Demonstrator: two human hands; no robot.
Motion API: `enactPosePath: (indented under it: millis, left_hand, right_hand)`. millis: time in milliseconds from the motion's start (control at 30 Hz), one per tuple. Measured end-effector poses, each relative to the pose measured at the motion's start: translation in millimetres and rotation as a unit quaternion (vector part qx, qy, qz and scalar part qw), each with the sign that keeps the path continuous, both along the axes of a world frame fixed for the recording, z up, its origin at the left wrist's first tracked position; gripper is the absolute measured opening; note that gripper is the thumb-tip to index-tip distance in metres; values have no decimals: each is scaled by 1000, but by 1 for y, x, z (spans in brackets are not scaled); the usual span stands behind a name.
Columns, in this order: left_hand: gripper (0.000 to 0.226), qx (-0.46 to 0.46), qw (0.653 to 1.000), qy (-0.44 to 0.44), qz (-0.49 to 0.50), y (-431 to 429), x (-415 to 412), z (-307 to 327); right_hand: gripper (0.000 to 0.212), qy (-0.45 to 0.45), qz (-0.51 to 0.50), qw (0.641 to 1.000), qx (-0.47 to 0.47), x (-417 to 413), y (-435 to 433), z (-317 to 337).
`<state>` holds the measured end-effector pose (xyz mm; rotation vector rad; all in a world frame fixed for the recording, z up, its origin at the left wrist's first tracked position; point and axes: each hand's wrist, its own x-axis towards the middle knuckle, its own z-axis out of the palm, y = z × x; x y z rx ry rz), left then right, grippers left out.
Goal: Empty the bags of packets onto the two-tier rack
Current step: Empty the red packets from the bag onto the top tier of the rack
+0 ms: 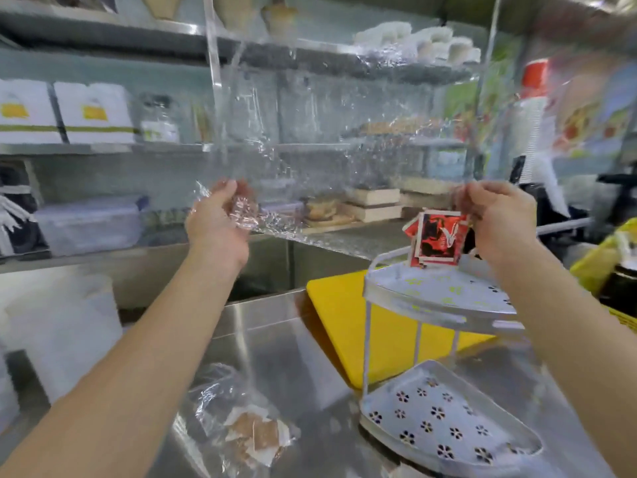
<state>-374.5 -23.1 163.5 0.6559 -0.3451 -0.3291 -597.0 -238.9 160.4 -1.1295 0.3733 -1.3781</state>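
Observation:
I hold a large clear plastic bag (331, 139) stretched up in front of me, upside down. My left hand (219, 219) grips one corner of it and my right hand (496, 215) grips the other. Red and black packets (436, 241) hang at the bag's mouth by my right hand, just above the top tier (437, 291) of the white two-tier rack. The bottom tier (448, 419), white with flower-shaped holes, holds nothing. A second clear bag with brown packets (248, 432) lies on the steel counter, lower left of the rack.
A yellow cutting board (341, 326) lies behind the rack on the steel counter (293, 357). A white container (62, 332) stands at the left. Shelves with boxes, tubs and cups run across the back. A yellow basket (603, 270) sits at the right edge.

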Motion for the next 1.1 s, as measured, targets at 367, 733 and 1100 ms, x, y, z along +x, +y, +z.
enactPosePath:
  millis: [367,733,1100]
  left_hand:
    - [24,390,718,-517,255,-121,-89,-51]
    - [37,574,396,-716,-16,-172,-122,-71]
    - [55,593,363,-710,-108,-167,-117,-44]
  right_hand:
    - [27,60,-253,966,2,-91,-57,-5]
    - [6,266,-376,875,-147,-110,-67,-1]
    - [5,321,-326,861,-224,-132,-82,21]
